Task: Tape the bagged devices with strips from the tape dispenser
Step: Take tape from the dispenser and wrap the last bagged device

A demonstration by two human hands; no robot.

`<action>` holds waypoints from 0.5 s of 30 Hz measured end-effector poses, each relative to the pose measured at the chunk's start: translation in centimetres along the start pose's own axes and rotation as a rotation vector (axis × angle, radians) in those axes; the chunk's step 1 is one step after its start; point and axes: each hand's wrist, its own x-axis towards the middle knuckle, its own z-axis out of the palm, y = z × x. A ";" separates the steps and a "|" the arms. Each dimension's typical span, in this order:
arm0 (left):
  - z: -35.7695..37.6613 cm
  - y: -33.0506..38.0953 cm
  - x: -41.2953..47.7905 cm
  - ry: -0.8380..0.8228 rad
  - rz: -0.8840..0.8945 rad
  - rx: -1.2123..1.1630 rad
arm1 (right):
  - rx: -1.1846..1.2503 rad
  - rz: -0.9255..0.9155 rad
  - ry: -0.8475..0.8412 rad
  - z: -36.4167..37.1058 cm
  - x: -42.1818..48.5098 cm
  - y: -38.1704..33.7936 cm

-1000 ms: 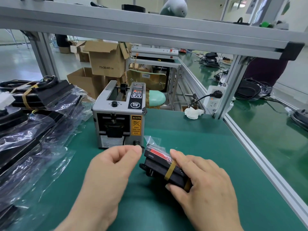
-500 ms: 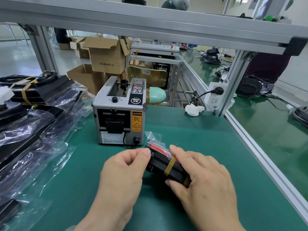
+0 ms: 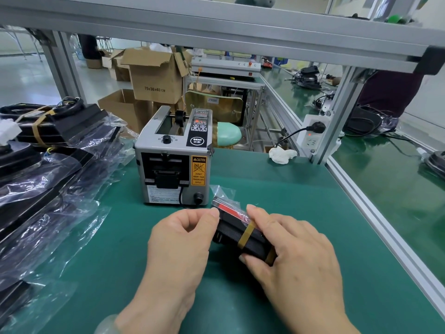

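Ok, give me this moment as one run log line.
step: taping | left hand: pinching end of bagged device, strip not discernible | right hand: gripping bagged device | tape dispenser: behind, untouched

Bagged device (image 3: 237, 233) lies before tape dispenser (image 3: 173, 162), bags (image 3: 48, 189) left.

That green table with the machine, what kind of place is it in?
Probably a factory packing station: an electric tape dispenser on the green workbench, stacked bagged devices beside it, cardboard boxes behind.
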 end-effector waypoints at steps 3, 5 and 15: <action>0.1 -0.1 0.1 0.008 0.007 0.008 | 0.001 0.004 0.000 0.0 -0.1 0.0; 0.1 -0.3 0.2 0.014 0.010 0.016 | 0.001 -0.001 0.003 0.0 -0.1 0.0; 0.1 -0.7 0.6 0.058 0.119 0.146 | 0.003 -0.017 0.010 0.1 0.0 -0.3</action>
